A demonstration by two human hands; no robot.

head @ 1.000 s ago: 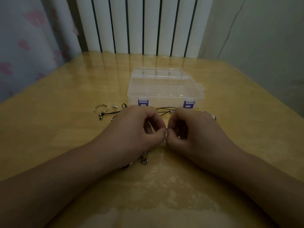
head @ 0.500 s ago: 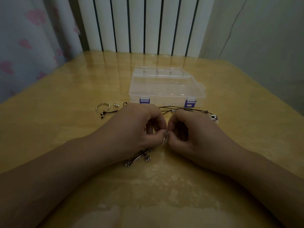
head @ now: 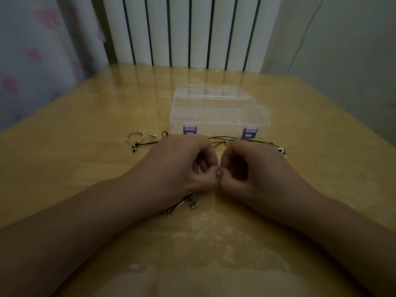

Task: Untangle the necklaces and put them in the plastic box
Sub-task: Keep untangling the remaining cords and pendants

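My left hand and my right hand meet at the middle of the table, fingertips together, both pinching a small silver piece of a necklace. A silver chain with charms trails out from under my left hand. Black cord necklaces with beads run behind both hands, ending in a silver ring at the left and a pale pendant at the right. The clear plastic box with two purple latches lies closed just beyond the hands.
Two small silver beads lie beside the ring. The wooden table is glossy, with a pale worn patch near its front edge. A white radiator and a curtain stand behind the table.
Both hands stay pinched together on the silver piece. The right hand has shifted slightly, showing more of the black cord and the pendant at the right.
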